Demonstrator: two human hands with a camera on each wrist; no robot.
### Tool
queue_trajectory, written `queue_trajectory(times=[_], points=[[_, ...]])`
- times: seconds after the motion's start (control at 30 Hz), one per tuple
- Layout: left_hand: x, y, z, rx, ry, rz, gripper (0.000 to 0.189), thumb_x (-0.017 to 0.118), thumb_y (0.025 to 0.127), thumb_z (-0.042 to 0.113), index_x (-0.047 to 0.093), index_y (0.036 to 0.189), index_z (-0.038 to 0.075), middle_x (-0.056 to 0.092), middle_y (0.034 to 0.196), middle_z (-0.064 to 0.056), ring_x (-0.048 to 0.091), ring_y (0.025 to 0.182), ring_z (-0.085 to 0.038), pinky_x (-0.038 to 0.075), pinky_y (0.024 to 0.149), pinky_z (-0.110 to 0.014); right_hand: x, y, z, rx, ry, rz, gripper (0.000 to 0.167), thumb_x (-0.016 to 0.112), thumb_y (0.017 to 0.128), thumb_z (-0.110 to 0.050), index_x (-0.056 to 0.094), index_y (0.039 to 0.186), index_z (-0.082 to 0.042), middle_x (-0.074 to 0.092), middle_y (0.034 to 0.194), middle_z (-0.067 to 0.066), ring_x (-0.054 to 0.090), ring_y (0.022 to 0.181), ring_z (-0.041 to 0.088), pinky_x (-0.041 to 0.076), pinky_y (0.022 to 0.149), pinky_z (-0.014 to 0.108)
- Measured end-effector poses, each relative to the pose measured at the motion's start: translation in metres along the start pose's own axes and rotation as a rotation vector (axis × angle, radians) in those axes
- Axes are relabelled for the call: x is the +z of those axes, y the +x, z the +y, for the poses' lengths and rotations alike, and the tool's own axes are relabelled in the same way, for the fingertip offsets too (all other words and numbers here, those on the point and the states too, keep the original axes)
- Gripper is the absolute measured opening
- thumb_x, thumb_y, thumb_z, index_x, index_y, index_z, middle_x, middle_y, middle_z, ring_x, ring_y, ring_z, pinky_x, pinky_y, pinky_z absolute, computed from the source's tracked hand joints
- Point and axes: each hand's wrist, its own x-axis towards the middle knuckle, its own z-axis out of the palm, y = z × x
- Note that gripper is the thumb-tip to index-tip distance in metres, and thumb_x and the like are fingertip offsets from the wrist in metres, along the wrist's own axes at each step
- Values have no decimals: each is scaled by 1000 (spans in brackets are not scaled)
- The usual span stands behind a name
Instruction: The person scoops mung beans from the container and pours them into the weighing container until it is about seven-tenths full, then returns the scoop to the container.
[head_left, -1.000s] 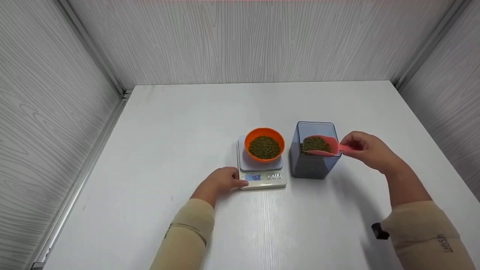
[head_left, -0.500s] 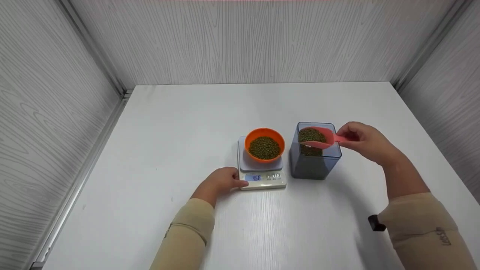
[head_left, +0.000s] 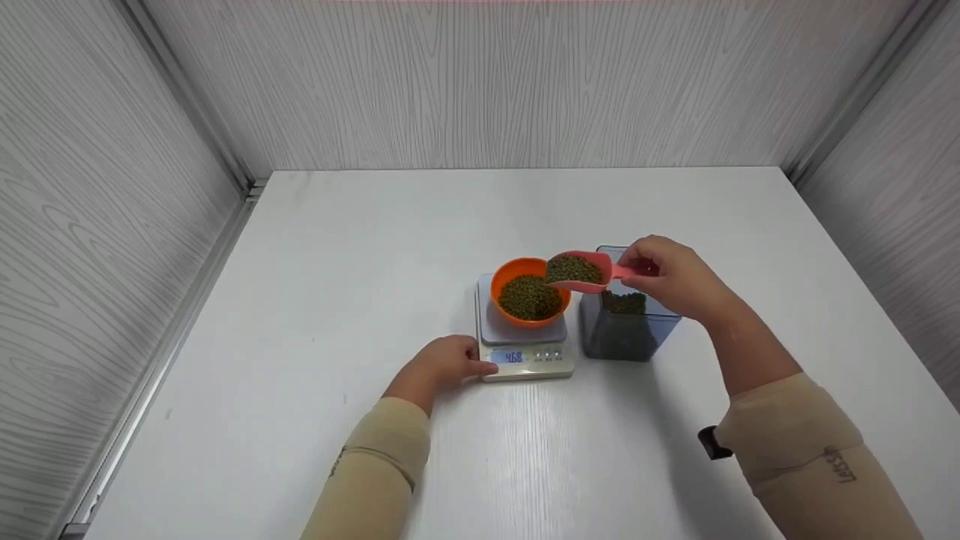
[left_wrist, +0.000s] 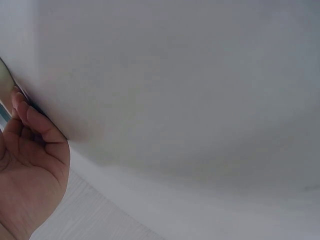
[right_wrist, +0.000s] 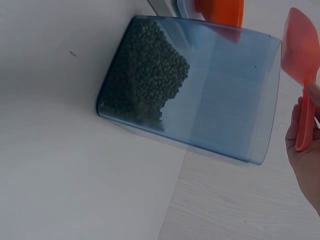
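My right hand (head_left: 679, 279) pinches the handle of a pink scoop (head_left: 598, 264), heaped with small green beans that look like mung beans (head_left: 570, 268). The scoop's tip overlaps the right rim of an orange bowl (head_left: 516, 267), which holds more beans. Under the bowl is a white kitchen scale (head_left: 485, 322), its lit display (head_left: 508, 357) showing 468. At the scale's front left corner, my left hand (head_left: 448, 361) grips the edge, thumb on top and fingers curled against the side. In the right wrist view, the scoop (right_wrist: 300, 47) shows from below, beyond the bin's rim.
A clear bluish square bin (right_wrist: 230, 85) stands just right of the scale, open at the top, with beans (right_wrist: 150, 75) in its lower part. White table surface (head_left: 360, 247) surrounds these things. Wood-grain panels (head_left: 480, 82) rise at the back and both sides.
My right hand has lifted the loaded scoop out of the bin and carried it left to the bowl's rim. My left hand, the scale and its reading stay the same.
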Motion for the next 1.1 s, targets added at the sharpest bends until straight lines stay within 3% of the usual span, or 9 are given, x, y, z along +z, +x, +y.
queue_trajectory(times=[0.27, 0.7, 1.1], points=[[1, 0, 0, 15, 11, 14, 34, 66, 79, 47, 54, 74, 15, 47, 69, 2, 45, 70, -16, 34, 63, -29, 9, 8, -10, -66, -78, 3, 13, 61, 87, -10, 60, 100, -6, 53, 97, 8, 49, 86, 23, 45, 75, 37], [2, 0, 2, 30, 12, 28, 36, 65, 79, 49, 53, 74, 15, 48, 70, 2, 46, 71, -16, 35, 65, -30, 13, 11, -16, -29, -113, -25, 17, 60, 87, -9, 59, 104, -5, 52, 101, 10, 49, 90, 24, 47, 81, 40], [3, 2, 3, 6, -11, 17, 36, 66, 78, 49, 53, 75, 16, 48, 71, 1, 47, 74, -17, 35, 65, -31, 15, 14, -21, -18, -185, 31, 18, 62, 86, -10, 60, 103, -5, 53, 97, 10, 49, 87, 23, 47, 78, 39]])
